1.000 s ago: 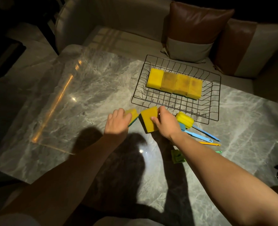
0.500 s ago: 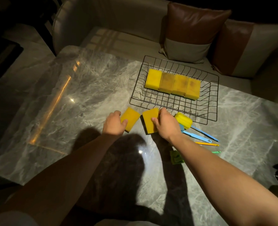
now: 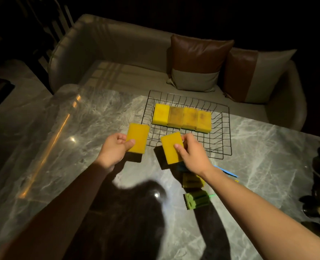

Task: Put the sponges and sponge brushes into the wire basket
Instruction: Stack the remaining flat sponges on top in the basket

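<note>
The left hand [image 3: 116, 151] was raised above the bench [image 3: 61, 147], forearm reaching up from seven o'clock, fingers curled round the near end of a yellow sponge [image 3: 138, 137] with the thumb pressed on its top face. The sponge stood tilted, its far end toward twelve o'clock, just beside the left edge of the wire basket [image 3: 224, 128]. The right hand [image 3: 191, 152] came in from five o'clock, wrist bent, thumb on top and fingers along the far edge of a second yellow sponge [image 3: 171, 147], held slanted over the basket's near left corner. Both sponges cast dark shadows on the bench below. Inside the basket, four yellow sponges [image 3: 181, 118] lay side by side in a row at its far side. Under the right wrist, at four o'clock, sponge brushes [image 3: 194, 199] lay on the bench, partly hidden, a blue handle [image 3: 228, 172] showing beyond the forearm.
</note>
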A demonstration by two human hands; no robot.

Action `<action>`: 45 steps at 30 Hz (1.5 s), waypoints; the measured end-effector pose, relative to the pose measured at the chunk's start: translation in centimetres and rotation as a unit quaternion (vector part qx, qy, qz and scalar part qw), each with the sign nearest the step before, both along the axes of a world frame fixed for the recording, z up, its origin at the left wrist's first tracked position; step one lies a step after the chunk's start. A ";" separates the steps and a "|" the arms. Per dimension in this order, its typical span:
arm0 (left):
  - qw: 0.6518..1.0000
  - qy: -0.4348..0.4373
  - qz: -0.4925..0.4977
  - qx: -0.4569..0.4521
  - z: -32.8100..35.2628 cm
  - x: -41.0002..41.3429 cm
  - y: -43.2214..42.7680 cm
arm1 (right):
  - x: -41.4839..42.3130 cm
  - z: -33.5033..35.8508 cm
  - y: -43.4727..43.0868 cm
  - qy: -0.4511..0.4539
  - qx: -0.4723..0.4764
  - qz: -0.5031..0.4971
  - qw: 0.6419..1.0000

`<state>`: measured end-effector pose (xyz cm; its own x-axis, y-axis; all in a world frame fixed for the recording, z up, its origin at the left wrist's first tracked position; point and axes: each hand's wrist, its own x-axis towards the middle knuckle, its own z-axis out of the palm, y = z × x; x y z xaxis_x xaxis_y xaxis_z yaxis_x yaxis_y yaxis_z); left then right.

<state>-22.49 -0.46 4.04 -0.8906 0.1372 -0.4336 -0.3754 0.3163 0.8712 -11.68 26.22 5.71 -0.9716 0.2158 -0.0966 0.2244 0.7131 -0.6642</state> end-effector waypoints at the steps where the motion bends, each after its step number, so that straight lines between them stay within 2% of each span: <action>1: 1.000 0.007 -0.004 0.009 0.7 -1.1 1.2 | -0.6 0.5 0.7 0.007 -0.010 -0.021 1.000; 7: 0.999 0.017 -0.038 -0.024 2.3 -7.0 9.7 | -5.3 2.2 4.2 0.017 -0.084 -0.143 0.986; 13: 0.994 -0.020 -0.068 -0.085 0.9 -11.6 14.7 | -10.9 0.7 6.7 -0.030 -0.122 -0.191 0.974; 18: 0.982 0.023 -0.111 -0.151 -0.6 -14.3 16.0 | -14.4 -1.5 7.5 -0.076 -0.126 -0.217 0.965; 26: 0.935 0.123 -0.153 -0.296 -2.3 -15.4 16.1 | -16.9 -4.0 7.2 -0.081 -0.134 -0.223 0.962; 30: 0.923 0.183 -0.155 -0.300 -3.3 -15.0 15.5 | -17.5 -4.7 6.9 -0.085 -0.125 -0.219 0.964; 35: 0.861 0.312 -0.190 -0.355 -3.4 -14.0 14.9 | -18.0 -5.3 6.5 -0.093 -0.115 -0.210 0.967; 42: 0.827 0.364 -0.208 -0.376 -3.9 -13.0 13.6 | -17.0 -5.1 6.4 -0.053 -0.097 -0.171 0.979; 45: 0.826 0.369 -0.227 -0.362 -4.8 -12.5 12.9 | -15.9 -5.0 6.5 -0.036 -0.052 -0.121 0.991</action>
